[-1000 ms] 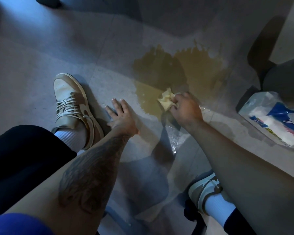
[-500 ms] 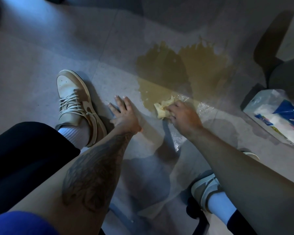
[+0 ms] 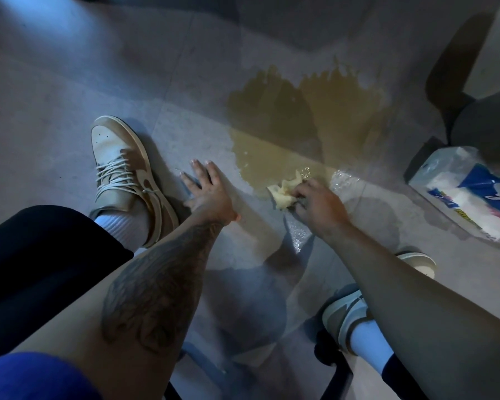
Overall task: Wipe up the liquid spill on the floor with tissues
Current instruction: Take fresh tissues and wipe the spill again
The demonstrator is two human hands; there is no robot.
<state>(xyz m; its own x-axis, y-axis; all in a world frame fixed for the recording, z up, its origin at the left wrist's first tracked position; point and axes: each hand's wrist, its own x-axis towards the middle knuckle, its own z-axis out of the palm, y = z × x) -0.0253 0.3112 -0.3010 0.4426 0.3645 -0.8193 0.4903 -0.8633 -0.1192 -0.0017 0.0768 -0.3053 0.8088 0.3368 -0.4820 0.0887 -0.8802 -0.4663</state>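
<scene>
Two hands in view, both low over the grey tiled floor [image 3: 70, 82].

Right hand [image 3: 319, 206]: fingers closed around a crumpled, yellow-stained tissue wad [image 3: 283, 192], pressed to the floor at the near edge of the spill.

Left hand [image 3: 211, 192]: fingers spread open, palm flat on dry tile just left of the puddle, holding nothing; it appears to brace the body.

Liquid spill [image 3: 309, 122]: one broad amber-brown puddle ahead of the right hand, ragged along its far edge. A thin wet sheen [image 3: 298, 235] with droplets trails from the wad toward the person.

Tissue pack [image 3: 468, 192]: torn-open plastic wrapper, white tissues inside, on the floor well to the right of the spill.

Other items: tan sneaker [image 3: 124, 171] left of the left hand; grey-and-white sneaker [image 3: 347, 316] lower right, partly under the right forearm; dark chair base [image 3: 456, 90] at the upper right.

Step in hand, as judged: wiping at the near margin, most of the puddle untouched. The wad looks saturated, so the next move likely calls for a fresh tissue from the pack, then strokes working inward from the rim.

Room: open tile left of and beyond the puddle; the right side is tighter, bounded by chair base and pack. Both sneakers stand clear of the main puddle.
</scene>
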